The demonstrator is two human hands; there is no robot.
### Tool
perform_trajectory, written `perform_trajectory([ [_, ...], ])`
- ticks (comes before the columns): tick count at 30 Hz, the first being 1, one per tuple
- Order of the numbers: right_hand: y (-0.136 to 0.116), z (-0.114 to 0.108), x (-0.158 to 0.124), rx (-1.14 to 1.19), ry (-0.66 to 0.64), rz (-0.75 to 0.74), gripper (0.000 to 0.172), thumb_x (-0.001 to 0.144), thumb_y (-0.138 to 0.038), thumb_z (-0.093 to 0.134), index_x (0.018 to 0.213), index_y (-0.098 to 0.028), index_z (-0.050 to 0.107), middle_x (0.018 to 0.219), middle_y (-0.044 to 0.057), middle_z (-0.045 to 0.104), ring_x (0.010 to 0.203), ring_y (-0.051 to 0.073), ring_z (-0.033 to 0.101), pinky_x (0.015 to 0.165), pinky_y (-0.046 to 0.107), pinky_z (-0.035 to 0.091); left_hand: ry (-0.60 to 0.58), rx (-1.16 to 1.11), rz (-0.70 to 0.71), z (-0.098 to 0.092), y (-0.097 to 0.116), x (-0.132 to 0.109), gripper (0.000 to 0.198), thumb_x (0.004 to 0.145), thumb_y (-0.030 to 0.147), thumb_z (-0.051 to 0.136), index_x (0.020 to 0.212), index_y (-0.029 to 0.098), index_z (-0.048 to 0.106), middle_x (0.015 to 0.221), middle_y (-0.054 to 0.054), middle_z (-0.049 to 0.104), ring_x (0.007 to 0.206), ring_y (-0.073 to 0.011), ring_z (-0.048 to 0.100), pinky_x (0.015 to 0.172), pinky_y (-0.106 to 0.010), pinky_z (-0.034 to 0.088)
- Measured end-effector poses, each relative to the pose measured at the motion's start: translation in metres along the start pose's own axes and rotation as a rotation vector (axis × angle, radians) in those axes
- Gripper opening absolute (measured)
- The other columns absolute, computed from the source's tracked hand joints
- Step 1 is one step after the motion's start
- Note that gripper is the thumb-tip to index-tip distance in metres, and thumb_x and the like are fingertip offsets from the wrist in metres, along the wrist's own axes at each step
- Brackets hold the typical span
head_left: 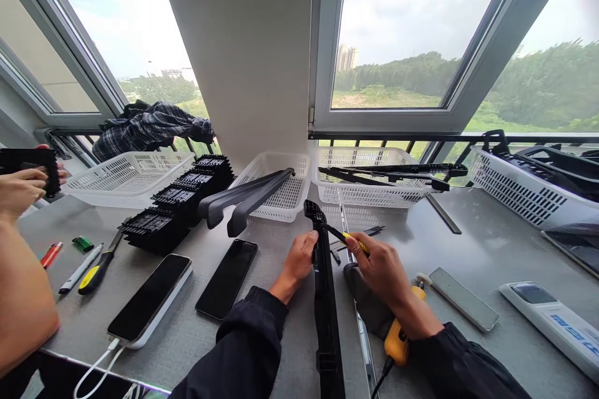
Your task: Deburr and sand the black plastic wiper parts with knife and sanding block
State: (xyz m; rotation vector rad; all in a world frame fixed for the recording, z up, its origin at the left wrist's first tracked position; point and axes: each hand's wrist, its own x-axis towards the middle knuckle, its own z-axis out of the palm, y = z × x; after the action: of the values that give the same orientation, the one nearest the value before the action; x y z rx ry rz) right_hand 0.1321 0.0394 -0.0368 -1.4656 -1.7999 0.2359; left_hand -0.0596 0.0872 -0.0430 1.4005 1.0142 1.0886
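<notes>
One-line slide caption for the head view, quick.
Left hand grips a long black part; right hand holds a yellow-and-black tool at its far end.

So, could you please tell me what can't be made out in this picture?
All in the head view:
Yellow-and-black tool: its handle is mostly covered by the right grip.
Long black bar: its near end is cut off by the bottom edge.
Black cord: its end runs past the bottom edge.
Distant buildings: too small for detail.
</notes>
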Motion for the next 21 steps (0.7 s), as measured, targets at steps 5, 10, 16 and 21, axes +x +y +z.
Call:
perform_trajectory([
  [5, 0.0003, -0.0012, 0.0006, 0.000, 0.000, 0.002, 0.051, 0.111, -0.060, 0.038, 0.104, -0.025, 0.075, 0.079, 0.004, 0.076, 0.072, 0.022, 0.072, 0.066, 0.029, 0.044, 0.008, -0.004, -0.014, 0.0006, 0.0024, -0.0002, 0.057, 0.086, 0.075, 0.052, 0.062, 0.025, 0.037, 0.062, 0.004, 0.035, 0.063, -0.0144, 0.030, 0.060, -0.030, 0.028],
  [10, -0.0015, -0.0011, 0.0007, 0.024, -0.004, 0.013, 0.052, 0.111, -0.061, 0.038, 0.102, -0.025, 0.074, 0.079, 0.004, 0.076, 0.072, 0.023, 0.072, 0.067, 0.030, 0.044, 0.006, -0.001, -0.009, 0.0008, 0.0007, -0.0001, 0.056, 0.088, 0.072, 0.052, 0.062, 0.025, 0.037, 0.062, 0.004, 0.035, 0.062, -0.0145, 0.030, 0.060, -0.030, 0.028],
  [16, -0.0017, -0.0028, 0.0015, 0.019, 0.003, 0.021, 0.053, 0.110, -0.060, 0.038, 0.102, -0.025, 0.075, 0.078, 0.005, 0.076, 0.070, 0.022, 0.070, 0.067, 0.029, 0.044, 0.018, -0.022, -0.006, -0.0007, -0.0016, 0.0009, 0.059, 0.085, 0.076, 0.057, 0.062, 0.025, 0.039, 0.062, 0.004, 0.037, 0.063, -0.0143, 0.031, 0.061, -0.030, 0.029],
  [21, -0.0034, -0.0061, 0.0013, 0.000, -0.027, 0.000, 0.043, 0.108, -0.055, 0.048, 0.091, -0.025, 0.075, 0.078, 0.004, 0.077, 0.073, 0.022, 0.072, 0.068, 0.029, 0.045, 0.065, -0.128, -0.090, -0.0024, 0.0006, 0.0030, 0.064, 0.076, 0.080, 0.065, 0.059, 0.024, 0.041, 0.061, 0.004, 0.039, 0.063, -0.0138, 0.034, 0.062, -0.030, 0.032],
])
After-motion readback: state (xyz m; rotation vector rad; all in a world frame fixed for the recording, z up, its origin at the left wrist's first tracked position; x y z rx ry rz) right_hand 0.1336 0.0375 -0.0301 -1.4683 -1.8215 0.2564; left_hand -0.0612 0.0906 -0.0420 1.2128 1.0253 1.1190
